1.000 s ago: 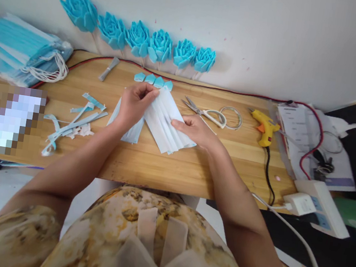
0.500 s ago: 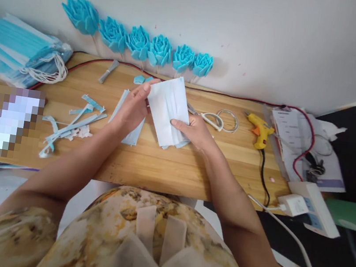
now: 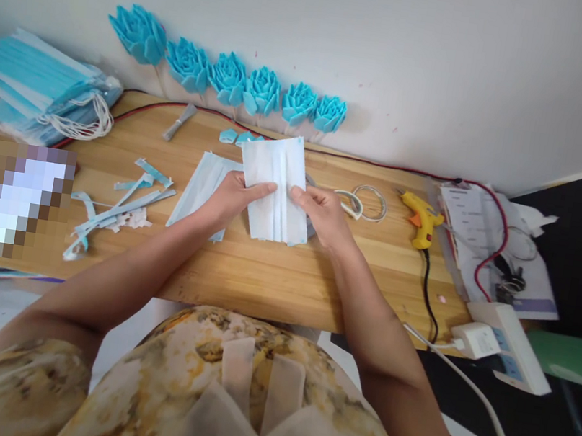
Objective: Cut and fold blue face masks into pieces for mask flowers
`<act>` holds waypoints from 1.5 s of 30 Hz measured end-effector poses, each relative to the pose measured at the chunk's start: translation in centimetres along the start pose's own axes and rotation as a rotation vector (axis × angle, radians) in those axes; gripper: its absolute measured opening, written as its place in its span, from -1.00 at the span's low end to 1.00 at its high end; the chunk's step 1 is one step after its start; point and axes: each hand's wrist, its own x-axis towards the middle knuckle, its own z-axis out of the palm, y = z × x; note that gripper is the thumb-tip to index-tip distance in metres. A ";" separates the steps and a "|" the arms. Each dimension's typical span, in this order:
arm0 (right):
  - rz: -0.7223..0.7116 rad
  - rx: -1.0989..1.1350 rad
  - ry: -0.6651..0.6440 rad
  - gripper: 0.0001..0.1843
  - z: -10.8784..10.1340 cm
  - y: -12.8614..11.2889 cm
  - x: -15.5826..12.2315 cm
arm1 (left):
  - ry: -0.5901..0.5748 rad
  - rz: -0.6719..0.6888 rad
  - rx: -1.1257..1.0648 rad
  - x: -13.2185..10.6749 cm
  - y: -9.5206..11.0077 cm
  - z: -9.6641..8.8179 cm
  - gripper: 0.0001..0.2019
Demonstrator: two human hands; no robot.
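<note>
I hold a pleated white-and-blue face mask piece (image 3: 275, 185) upright over the wooden table (image 3: 261, 272). My left hand (image 3: 233, 196) pinches its left edge, thumb across the front. On the right edge my right hand (image 3: 324, 214) grips it the same way. Another mask piece (image 3: 203, 183) lies flat on the table under my left hand. Small blue petal pieces (image 3: 234, 137) lie just behind the held mask.
Six blue mask flowers (image 3: 229, 78) lean on the wall. A stack of masks (image 3: 42, 90) sits far left, cut strips (image 3: 112, 202) left of centre. Scissors (image 3: 351, 204), a tape ring (image 3: 373, 201), a yellow glue gun (image 3: 420, 210), papers (image 3: 491, 233) and a power strip (image 3: 511, 338) lie to the right.
The mask piece was lifted off the table and turned upright. My left hand shifted from its top corner to its left edge; my right hand moved up to the right edge.
</note>
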 end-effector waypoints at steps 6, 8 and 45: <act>0.019 0.153 0.013 -0.46 -0.3 -0.2 0.0 | -0.104 -0.048 0.068 -0.5 0.0 0.0 -0.58; 0.018 0.136 -0.009 -0.48 -0.1 -0.1 -0.1 | -0.142 -0.035 0.117 -0.6 -0.1 0.0 -0.64; -0.068 0.367 -0.085 -0.41 0.6 0.2 0.3 | 0.025 0.091 -0.072 -0.3 -0.4 0.2 -0.55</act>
